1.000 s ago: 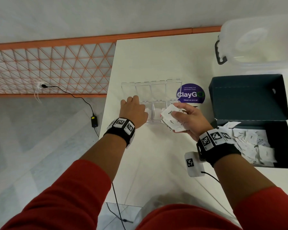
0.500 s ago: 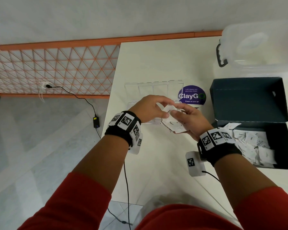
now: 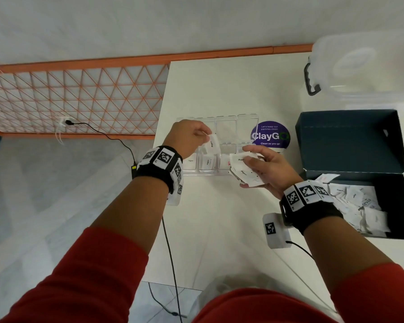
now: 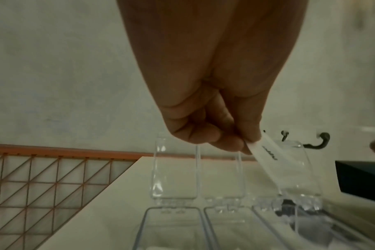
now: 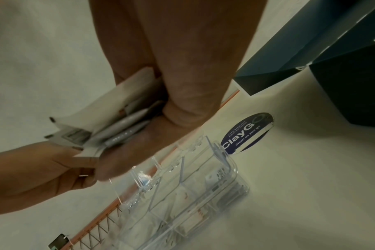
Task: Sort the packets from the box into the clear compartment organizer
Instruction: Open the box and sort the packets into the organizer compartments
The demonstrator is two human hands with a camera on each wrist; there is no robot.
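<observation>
My left hand (image 3: 205,136) pinches one white packet (image 3: 212,145) marked "Pepper" between thumb and fingertips, hanging above the clear compartment organizer (image 3: 247,120) near its second compartment from the left. The left wrist view shows the same left hand (image 4: 246,145) with the packet (image 4: 268,154) in front of the organizer's raised lids (image 4: 176,169). My right hand (image 3: 250,159) holds a stack of packets (image 3: 244,171) at the organizer's right end. In the right wrist view, the right hand (image 5: 92,152) holds the stack (image 5: 118,125). Front compartments hold packets. The dark blue box (image 3: 397,206) lies open on the right with several packets.
A purple round ClayGo sticker (image 3: 269,136) lies between organizer and box. A lidded clear plastic bin (image 3: 364,66) stands at the back right. The table's left edge (image 3: 159,145) runs close to the organizer. A cable hangs from my left wrist.
My left hand went from the organizer's left end to the stack in my right hand, took one packet, and carried it back left over the organizer. The right hand stayed put.
</observation>
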